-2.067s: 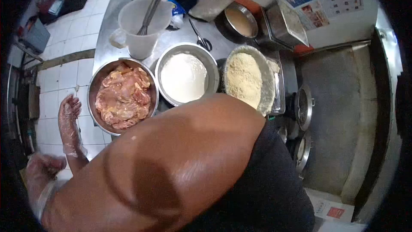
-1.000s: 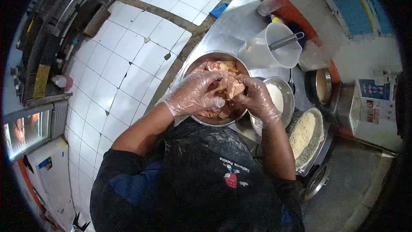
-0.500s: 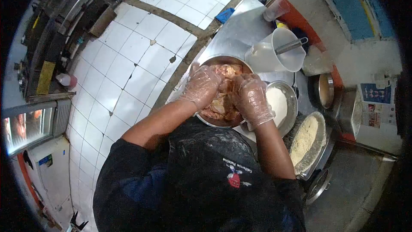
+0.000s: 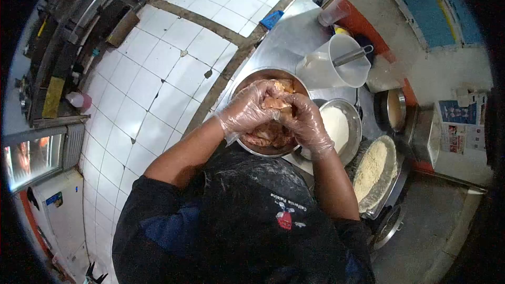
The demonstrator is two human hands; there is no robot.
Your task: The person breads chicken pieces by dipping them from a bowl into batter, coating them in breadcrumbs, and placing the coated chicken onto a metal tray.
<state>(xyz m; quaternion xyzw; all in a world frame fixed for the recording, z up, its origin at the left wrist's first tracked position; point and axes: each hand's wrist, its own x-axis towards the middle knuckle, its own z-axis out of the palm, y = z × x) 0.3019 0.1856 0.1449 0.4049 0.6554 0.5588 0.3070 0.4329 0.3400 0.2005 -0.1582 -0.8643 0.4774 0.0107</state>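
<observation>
A wide metal bowl [image 4: 243, 76] of raw, reddish-brown meat [image 4: 265, 135] is in front of my body. Above it, both hands pinch one piece of raw meat [image 4: 275, 104] between them. My left hand [image 4: 251, 106], in a clear plastic glove, closes on the piece from the left. On the other side, my right hand [image 4: 306, 122], gloved the same way, has its fingers bent round it. Fingers cover part of the piece, so its exact cut is unclear.
To the right stand a bowl of white powder [image 4: 336, 127] and a tray of pale yellow crumbs [image 4: 371, 170]. A translucent pitcher [image 4: 315, 73] with a metal-handled utensil [image 4: 351, 56] is behind the meat bowl. A pot [image 4: 395, 110] sits near the wall.
My hands have come up from low among the meat and drawn together, with a piece of meat now raised between the fingers. The bowls have kept their places.
</observation>
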